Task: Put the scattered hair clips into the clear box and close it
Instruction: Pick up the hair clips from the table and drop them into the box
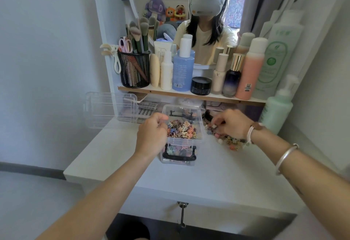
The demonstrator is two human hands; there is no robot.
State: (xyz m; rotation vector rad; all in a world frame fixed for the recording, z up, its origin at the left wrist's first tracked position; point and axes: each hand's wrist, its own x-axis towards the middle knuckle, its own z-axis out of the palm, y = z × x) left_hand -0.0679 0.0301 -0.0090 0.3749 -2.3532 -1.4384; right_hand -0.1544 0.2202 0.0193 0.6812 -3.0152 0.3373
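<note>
Standing open between the two hands, the clear box (181, 145) rested on the white table (208, 179). A heap of small flower-shaped hair clips (181, 129) in mixed colours lay inside it. A black handle (179, 156) hung on the near wall of the box, just right of the left wrist.

Left hand (151, 135): at the box's left rim, fingers curled inward over the edge, thumb on top. Could not tell whether it gripped the rim or held clips.

Right hand (232, 124): just right of the box, fingers bent down, tips pinching at the loose clips (230, 142). That pile lay on the table under this hand, running from its fingertips back toward its wrist. The wrist wore a white bracelet (250, 132); a silver bangle (286, 157) sat further up the forearm.

A clear lid (110, 109) leaned upright to the far left of the left hand, well apart from the box.

Beyond both hands, a shelf (189, 94) carried a black mesh cup of brushes (134, 69), several bottles and a black jar (201, 86). A green pump bottle (276, 107) stood beyond the right hand, to its right. A mirror (170, 2) hung above the shelf.
</note>
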